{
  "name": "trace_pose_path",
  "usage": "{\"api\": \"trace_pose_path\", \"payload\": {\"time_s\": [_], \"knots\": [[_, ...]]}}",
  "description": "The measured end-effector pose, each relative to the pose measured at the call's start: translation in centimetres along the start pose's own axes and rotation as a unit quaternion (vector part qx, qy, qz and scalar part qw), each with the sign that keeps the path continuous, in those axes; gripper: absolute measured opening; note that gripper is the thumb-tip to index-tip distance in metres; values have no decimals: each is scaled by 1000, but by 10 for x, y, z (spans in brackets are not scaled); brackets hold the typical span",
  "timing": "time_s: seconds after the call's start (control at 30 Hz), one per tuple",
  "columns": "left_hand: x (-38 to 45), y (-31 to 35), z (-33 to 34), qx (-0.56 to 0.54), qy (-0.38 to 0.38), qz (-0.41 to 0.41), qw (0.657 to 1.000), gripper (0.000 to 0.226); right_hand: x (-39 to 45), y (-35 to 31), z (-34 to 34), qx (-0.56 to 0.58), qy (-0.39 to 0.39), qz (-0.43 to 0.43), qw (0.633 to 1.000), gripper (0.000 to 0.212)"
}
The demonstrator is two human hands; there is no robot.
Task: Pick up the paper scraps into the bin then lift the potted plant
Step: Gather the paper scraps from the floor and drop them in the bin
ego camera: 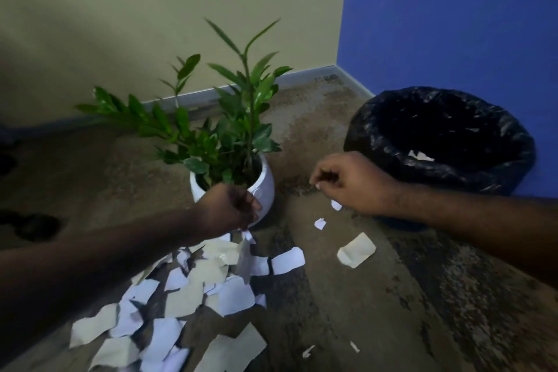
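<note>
Paper scraps (193, 296), white and cream, lie scattered on the floor (377, 296), thickest at 7 o'clock of the frame, just in front of the potted plant (232, 142). Single view, head camera, looking down into a room corner.

Plant: green leafy stems in a round white pot (265, 187), upright on the floor at frame centre. Beige wall (151, 9) behind it at 12 o'clock, blue wall (453, 9) at 2 o'clock.

Bin (437, 142): lined with a black plastic bag, stands at 3 o'clock of the pot, near but apart from it. A few pale scraps (420, 156) show inside, against the near wall of the liner.

Left hand (229, 205): reaches in from 8 o'clock, in front of the pot's near side. Fingers pinched on a long scrap (245, 257) that hangs down from them above the pile.

Right hand (353, 181): comes in from 4 o'clock, between pot and bin, palm down. Fingers curled together at the tips; a small white bit shows at the fingertips (317, 186), blurred, so cannot tell whether it is paper gripped there.

Loose pieces: two small white scraps just below the right hand, a folded cream piece (356, 250) at 5 o'clock of it, a white rectangle (287, 261) beside the main pile, two tiny slivers near the bottom edge.
</note>
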State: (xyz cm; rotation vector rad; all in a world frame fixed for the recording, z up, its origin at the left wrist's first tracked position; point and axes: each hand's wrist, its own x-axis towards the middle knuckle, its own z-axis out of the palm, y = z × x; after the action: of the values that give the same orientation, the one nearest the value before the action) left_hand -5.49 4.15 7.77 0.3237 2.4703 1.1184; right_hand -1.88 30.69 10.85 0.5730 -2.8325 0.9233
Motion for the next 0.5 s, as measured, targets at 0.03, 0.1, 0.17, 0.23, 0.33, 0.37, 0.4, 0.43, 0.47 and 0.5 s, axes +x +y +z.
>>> {"api": "trace_pose_path", "payload": {"time_s": [0.03,0.1,0.17,0.23,0.33,0.37,0.4,0.43,0.47,0.5], "knots": [[-3,-14,2,13,4,-2,1000,16,-2,0,6,-8,-18,-2,1000,13],[-7,-42,6,90,0,-2,996,14,-6,0,16,-19,-54,-5,998,13],[-11,-65,13,180,-26,-28,983,32,-10,3,23,-33,-85,-10,996,12],[-15,-84,21,209,-79,-63,973,76,-14,7,29,-46,-112,-8,993,11],[-18,-105,36,301,-151,-41,941,119,-20,15,34,-58,-148,16,987,13],[-18,-109,41,344,-161,-24,925,124,-21,18,36,-66,-155,23,985,13],[-18,-112,46,379,-163,-10,911,125,-22,21,38,-75,-163,28,983,12],[-17,-115,52,400,-160,0,902,123,-23,24,41,-81,-171,35,981,12],[-15,-116,57,412,-156,11,898,119,-24,26,45,-86,-182,44,979,11],[-14,-116,61,419,-152,23,895,112,-24,29,48,-87,-192,54,976,11]]}}
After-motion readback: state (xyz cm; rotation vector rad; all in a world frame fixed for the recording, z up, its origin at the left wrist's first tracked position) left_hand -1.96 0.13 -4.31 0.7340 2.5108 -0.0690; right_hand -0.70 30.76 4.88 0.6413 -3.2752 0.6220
